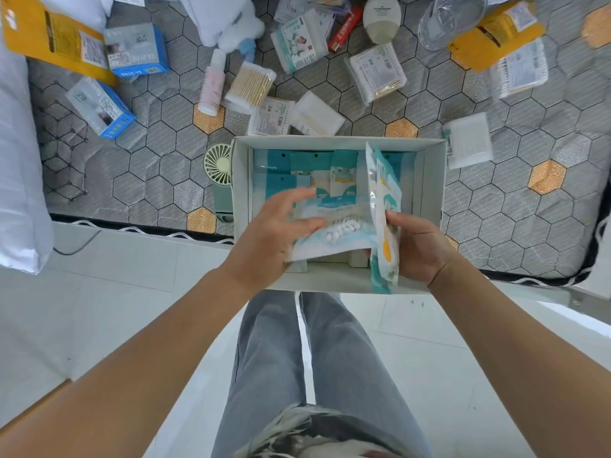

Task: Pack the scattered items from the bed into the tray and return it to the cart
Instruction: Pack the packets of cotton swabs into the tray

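Note:
A white cardboard tray [433,180] sits at the near edge of the bed, with several teal-and-white packets lying in it. Over the tray's near half, my left hand [274,239] holds a flat teal packet of cotton swabs [340,226]. My right hand [420,249] grips another packet [383,206] standing on its edge against the first one. Scattered on the bed beyond lie cotton-swab boxes [377,72], a pink bottle [211,84], two blue boxes [135,49], yellow pouches [496,34] and a white bottle [382,18].
A small green fan [220,166] lies against the tray's left wall. A white pillow [20,180] is at the left bed edge. A clear plastic bottle [449,18] lies at the top right. White tiled floor [132,292] and my legs are below.

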`<state>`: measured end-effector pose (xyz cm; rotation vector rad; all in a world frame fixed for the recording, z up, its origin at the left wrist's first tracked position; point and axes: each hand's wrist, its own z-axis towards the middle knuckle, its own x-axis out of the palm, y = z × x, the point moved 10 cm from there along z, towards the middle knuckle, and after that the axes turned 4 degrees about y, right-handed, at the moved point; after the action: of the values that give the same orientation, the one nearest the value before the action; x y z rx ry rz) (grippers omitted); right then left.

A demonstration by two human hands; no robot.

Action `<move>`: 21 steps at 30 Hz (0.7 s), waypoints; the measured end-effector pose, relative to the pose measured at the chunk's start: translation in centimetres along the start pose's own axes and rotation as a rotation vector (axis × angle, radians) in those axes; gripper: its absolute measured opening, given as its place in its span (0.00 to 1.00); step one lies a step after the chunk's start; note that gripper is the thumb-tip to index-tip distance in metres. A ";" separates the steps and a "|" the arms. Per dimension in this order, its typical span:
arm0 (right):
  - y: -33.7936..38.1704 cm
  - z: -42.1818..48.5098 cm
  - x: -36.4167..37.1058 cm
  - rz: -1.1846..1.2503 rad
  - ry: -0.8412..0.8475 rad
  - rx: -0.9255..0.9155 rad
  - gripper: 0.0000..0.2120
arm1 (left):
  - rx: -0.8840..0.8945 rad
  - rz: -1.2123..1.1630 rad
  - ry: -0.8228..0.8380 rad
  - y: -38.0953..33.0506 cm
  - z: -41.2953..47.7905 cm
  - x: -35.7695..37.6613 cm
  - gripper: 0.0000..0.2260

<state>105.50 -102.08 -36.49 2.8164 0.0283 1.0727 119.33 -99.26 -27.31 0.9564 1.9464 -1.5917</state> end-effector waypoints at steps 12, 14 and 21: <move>1.1 0.4 -5.0 -0.260 -0.400 0.010 0.09 | 0.048 0.717 0.259 4.9 -0.8 6.1 0.25; 1.0 0.3 -5.7 -0.318 -0.474 0.025 0.07 | -0.047 0.714 0.494 6.3 -1.2 8.1 0.30; 1.2 0.5 -5.2 -0.343 -0.514 -0.030 0.07 | -0.031 0.838 0.729 5.8 -1.0 10.4 0.24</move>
<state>101.89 -103.67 -40.18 2.8240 0.4192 0.2657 116.82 -95.34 -38.34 2.1781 1.5454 -0.7642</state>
